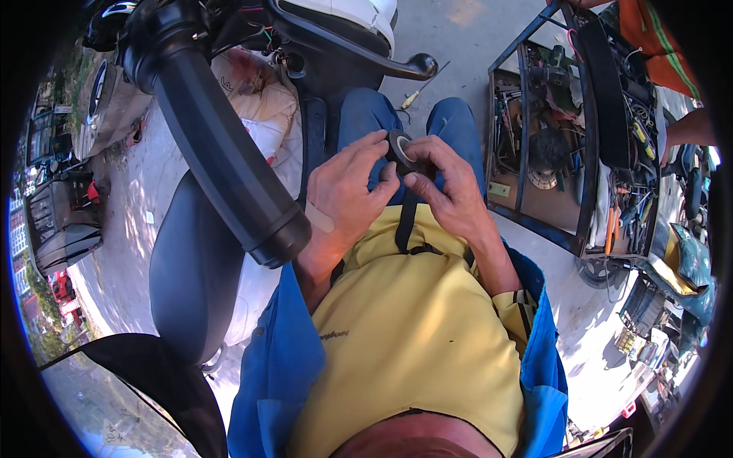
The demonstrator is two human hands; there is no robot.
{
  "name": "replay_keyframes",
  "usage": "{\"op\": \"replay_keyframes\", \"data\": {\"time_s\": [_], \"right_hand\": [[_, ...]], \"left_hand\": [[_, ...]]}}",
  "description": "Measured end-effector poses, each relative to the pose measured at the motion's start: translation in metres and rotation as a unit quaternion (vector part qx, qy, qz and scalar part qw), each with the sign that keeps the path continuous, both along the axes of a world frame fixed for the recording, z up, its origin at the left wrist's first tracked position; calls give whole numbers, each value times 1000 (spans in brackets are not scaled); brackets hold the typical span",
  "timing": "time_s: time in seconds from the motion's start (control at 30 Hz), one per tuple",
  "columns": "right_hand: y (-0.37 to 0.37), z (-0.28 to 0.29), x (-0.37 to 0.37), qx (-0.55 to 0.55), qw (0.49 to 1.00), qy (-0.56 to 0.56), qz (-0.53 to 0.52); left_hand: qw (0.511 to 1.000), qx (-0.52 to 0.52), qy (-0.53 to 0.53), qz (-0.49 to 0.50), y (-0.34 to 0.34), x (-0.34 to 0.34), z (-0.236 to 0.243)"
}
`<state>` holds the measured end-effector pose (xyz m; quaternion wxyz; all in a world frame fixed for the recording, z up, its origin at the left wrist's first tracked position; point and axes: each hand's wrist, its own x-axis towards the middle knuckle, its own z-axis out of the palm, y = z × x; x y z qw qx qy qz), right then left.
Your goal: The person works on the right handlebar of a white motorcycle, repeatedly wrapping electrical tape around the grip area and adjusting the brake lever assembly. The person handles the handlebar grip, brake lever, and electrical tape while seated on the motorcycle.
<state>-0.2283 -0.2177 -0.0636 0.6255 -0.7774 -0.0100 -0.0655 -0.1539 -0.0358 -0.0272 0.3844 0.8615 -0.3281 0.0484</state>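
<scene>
A roll of black electrical tape (395, 155) is held between my two hands, above my knees. My right hand (452, 187) grips the roll from the right, its index finger at the pale inner ring and its thumb below. My left hand (345, 183) pinches the roll's left side with fingertips and thumb; a tan strip sticks to that wrist. From the roll's lower side a black strap or strip (406, 221) shows against my yellow shirt; I cannot tell whether it joins the tape. Beside my left forearm is a black handlebar grip (225, 153).
A brake lever (366, 57) juts out ahead, and a scooter seat (195, 267) stands at left. A screwdriver (413, 97) lies on the ground. At right is a metal-framed tool chest (523, 214) full of tools; another person's arm (691, 128) and orange garment (660, 46) are beyond it.
</scene>
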Motion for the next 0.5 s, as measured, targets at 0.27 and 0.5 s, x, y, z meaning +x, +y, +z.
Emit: {"op": "replay_keyframes", "data": {"time_s": [0.27,0.5], "right_hand": [[-2,-6,-2,9,1000,24,4],[-3,1,1,1,1000,30,5]], "left_hand": [[1000,-11,-2,-15,5,4,-11],[998,-36,45,-23,5,6,-2]]}}
